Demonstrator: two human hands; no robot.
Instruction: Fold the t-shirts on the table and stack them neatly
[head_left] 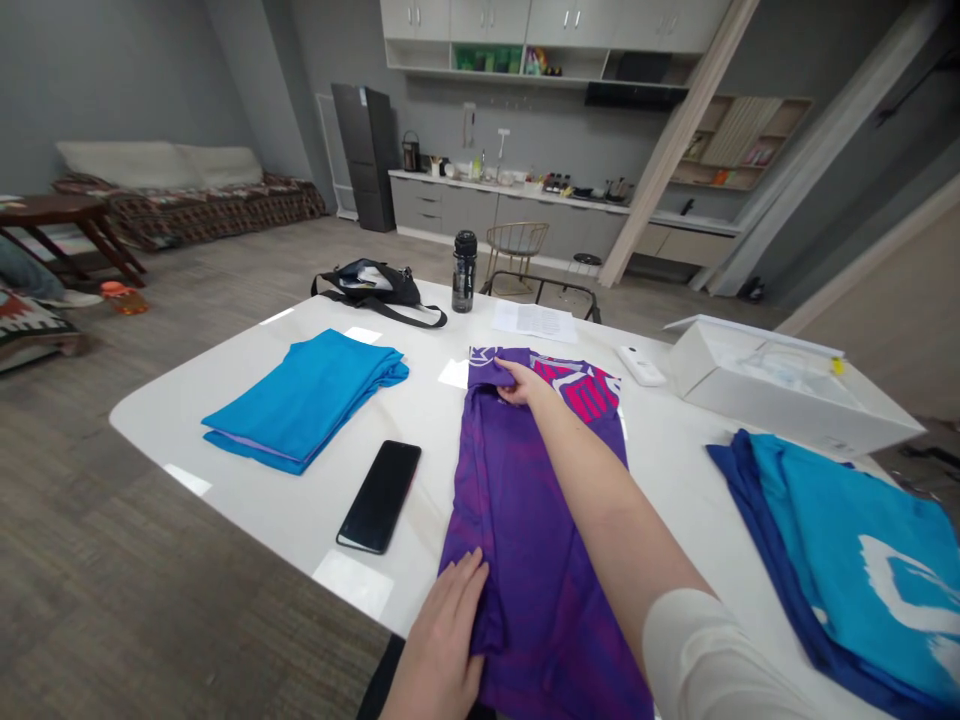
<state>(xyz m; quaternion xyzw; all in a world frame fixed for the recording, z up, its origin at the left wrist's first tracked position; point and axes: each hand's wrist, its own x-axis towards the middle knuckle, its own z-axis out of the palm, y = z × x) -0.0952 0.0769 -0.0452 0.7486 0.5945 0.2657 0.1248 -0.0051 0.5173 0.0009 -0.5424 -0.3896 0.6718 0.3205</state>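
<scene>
A purple shirt (525, 520) with a pink and white print at its far end lies lengthwise on the white table (300, 500). My right hand (521, 385) reaches across it and pinches its folded far edge. My left hand (450, 630) presses flat on the shirt's near left edge, fingers together. A black phone (379, 495) lies just left of the shirt.
A folded blue shirt (304, 400) lies at the left, a blue and navy pile (847, 570) at the right. At the far side are a black bag (375, 290), a dark bottle (463, 270), papers (534, 322), a white remote (641, 366) and an open white box (780, 385).
</scene>
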